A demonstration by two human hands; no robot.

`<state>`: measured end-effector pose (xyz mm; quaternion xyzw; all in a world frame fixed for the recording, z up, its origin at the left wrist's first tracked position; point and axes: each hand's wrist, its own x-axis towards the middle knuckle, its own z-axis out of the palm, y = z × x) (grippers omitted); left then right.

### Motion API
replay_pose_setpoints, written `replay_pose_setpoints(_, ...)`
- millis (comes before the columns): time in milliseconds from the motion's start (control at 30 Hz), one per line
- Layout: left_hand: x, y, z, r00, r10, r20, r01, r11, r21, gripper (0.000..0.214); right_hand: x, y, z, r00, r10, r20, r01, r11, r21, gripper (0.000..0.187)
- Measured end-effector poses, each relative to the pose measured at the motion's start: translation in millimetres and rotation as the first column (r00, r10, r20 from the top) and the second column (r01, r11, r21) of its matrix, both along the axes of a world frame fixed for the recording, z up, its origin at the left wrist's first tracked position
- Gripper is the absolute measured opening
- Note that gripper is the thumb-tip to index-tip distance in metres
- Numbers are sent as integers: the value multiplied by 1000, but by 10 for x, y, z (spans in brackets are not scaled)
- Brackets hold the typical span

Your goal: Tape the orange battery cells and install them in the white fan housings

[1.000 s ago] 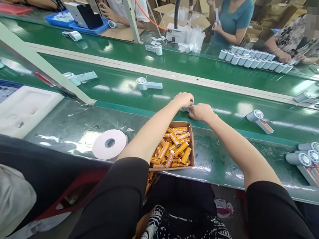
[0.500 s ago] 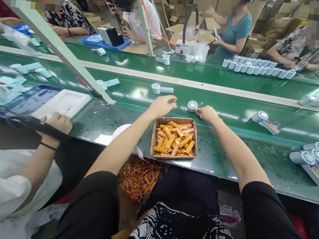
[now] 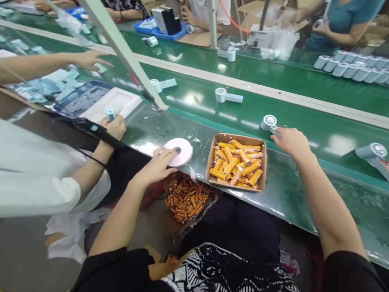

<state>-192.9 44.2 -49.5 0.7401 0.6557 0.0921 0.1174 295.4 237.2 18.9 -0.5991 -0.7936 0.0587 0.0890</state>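
Fan (image 3: 269, 122): lying on the green belt (image 3: 322, 132), just beyond the far right corner of the box (image 3: 239, 137); its round head is pointing left and its handle is running right along the belt, toward the right hand (image 3: 291, 140).
Right hand: hovering open, palm down and fingers spread, with the tips reaching the fan's handle end; whether they are touching it is too small to tell. It is sitting far nearer the fan than the left hand (image 3: 159, 163).
Left hand: lying on the white roll (image 3: 182, 150) at the near edge of the worktop (image 3: 297, 195), fingers bending over it, 1 tip at the core hole; I cannot tell whether it is gripping. The box is sitting between it and the fan.
Box: open cardboard, holding orange cells (image 3: 236, 162) piled every way.
Below the worktop: more cells (image 3: 186, 201) are lying heaped; their container is not showing clearly.
Co-worker: a hand (image 3: 114, 127) on the left is holding a small pale part beside a white tray (image 3: 122, 102).
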Motion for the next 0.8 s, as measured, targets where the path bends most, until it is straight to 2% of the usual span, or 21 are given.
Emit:
replay_pose_setpoints(33,55,-37,56,1000,-8,-15,9,998,59,53,-85,-231,44,988,33,-152,-24,998,55,36)
replay_pose_setpoints(67,138,-86,125,1000,-16,-14,18,987,158,50,-184,-502,87,940,95,-329,-76,995,72,38)
replay_pose_setpoints(133,370,-213,292,998,-61,7,53,913,406,48,-432,-1093,152,755,155,-637,-239,970,-48,49)
replay_pose_setpoints(200,629,-343,463,991,-137,6,105,784,611,47,-746,-1625,143,593,132,-794,-463,863,-202,67)
replay_pose_setpoints(233,740,-393,534,984,-179,-5,135,721,680,48,-912,-1835,96,521,107,-847,-548,802,-236,68)
replay_pose_setpoints(300,898,-444,619,967,-254,-17,176,620,765,54,-1210,-2135,-85,432,83,-898,-659,709,-252,46)
replay_pose_setpoints(333,941,-447,625,961,-276,5,166,591,789,55,-1322,-2233,-203,419,107,-902,-691,682,-241,33)
replay_pose_setpoints(367,964,-441,608,957,-285,60,126,590,797,56,-1400,-2302,-320,431,158,-888,-713,663,-228,26)
replay_pose_setpoints(433,964,-427,521,937,-256,236,-11,656,755,56,-1449,-2355,-494,495,318,-809,-741,640,-202,22)
replay_pose_setpoints(500,936,-437,400,910,-179,374,-133,729,672,54,-1372,-2287,-509,546,473,-691,-755,635,-163,14)
replay_pose_setpoints(533,924,-454,340,904,-149,400,-162,746,646,52,-1302,-2204,-448,574,515,-636,-739,660,-133,16)
replay_pose_setpoints(567,918,-475,286,906,-132,403,-176,749,639,50,-1224,-2090,-351,620,525,-583,-695,712,-98,23)
replay_pose_setpoints(600,920,-498,241,913,-123,390,-176,743,646,48,-1148,-1948,-229,691,495,-527,-614,786,-66,31)
replay_pose_setpoints(667,956,-529,186,927,-129,351,-149,734,663,45,-1028,-1614,26,868,321,-378,-361,932,-39,38)
replay_pose_setpoints(700,988,-533,176,933,-138,332,-128,734,667,44,-992,-1440,132,938,210,-277,-233,971,-54,40)
replay_pose_setpoints(767,1068,-518,184,943,-164,290,-78,738,671,43,-960,-1130,266,996,63,-70,-71,989,-130,44)
replay_pose_setpoints(800,1110,-503,197,946,-180,270,-51,740,670,44,-952,-1010,293,999,48,-1,-48,983,-179,44)
